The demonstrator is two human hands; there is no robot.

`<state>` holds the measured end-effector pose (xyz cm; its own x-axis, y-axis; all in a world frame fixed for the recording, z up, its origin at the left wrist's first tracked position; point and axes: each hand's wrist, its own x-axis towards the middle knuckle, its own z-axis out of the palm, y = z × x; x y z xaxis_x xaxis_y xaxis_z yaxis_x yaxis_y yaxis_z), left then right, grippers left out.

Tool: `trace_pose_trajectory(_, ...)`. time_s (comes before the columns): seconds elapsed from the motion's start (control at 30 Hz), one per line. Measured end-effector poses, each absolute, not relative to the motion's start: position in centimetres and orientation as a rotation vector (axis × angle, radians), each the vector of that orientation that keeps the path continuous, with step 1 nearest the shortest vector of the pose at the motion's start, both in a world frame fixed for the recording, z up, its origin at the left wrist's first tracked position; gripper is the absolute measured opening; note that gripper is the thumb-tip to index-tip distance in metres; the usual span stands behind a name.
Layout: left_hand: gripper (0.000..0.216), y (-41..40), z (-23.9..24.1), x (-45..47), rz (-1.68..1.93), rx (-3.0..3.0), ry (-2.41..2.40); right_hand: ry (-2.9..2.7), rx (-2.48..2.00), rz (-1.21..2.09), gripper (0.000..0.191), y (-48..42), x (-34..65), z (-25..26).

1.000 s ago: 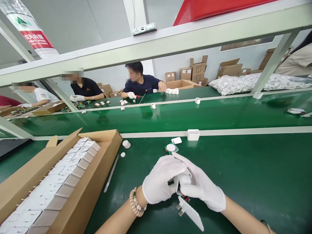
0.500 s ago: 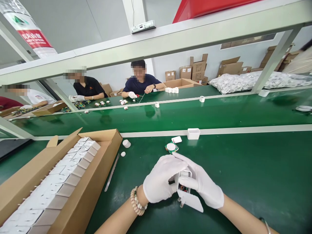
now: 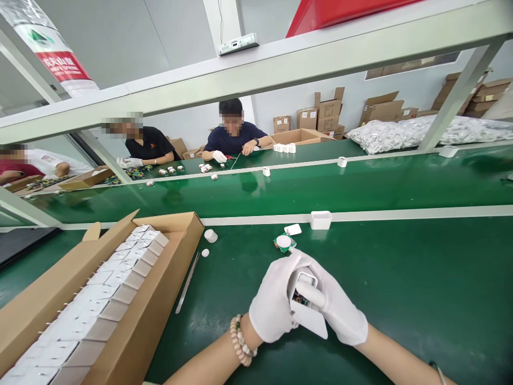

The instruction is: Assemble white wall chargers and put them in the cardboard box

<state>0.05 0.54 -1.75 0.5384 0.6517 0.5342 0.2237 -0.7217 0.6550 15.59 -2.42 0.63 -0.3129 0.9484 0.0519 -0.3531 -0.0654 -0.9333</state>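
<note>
Carton (image 3: 160, 283) of white units (image 3: 108, 294) at left, likely for reach; our left hand (image 3: 272, 299) curls fingers round white housing (image 3: 308, 278), seemingly steadying it over bench (image 3: 401, 299); our right hand (image 3: 339, 302) clasps it too, one digit across its opening.

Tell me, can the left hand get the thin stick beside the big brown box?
Probably yes, if it lets go: the left hand is holding a white case, but only green table shows between it and the thin stick.
</note>
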Motion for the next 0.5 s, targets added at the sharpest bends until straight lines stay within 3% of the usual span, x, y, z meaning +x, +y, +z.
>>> trace_pose_trajectory(0.07, 0.057, 0.5, -2.1, 0.1, 1.083, 2.226, 0.745, -1.194, -0.754, 1.597, 0.055, -2.3, 15.6, 0.7)
trace_pose_trajectory(0.3, 0.071, 0.6, 0.5, -1.6, 0.885, 2.235, 0.677, -1.487, -0.803, 1.684, 0.036, -1.8, 16.3, 2.7)
trace_pose_trajectory(0.5, 0.072, 0.7, 1.5, -1.5, 0.866, 2.166, 0.703, -1.39, -0.793, 1.822, 0.039, -2.1, 15.9, 2.4)
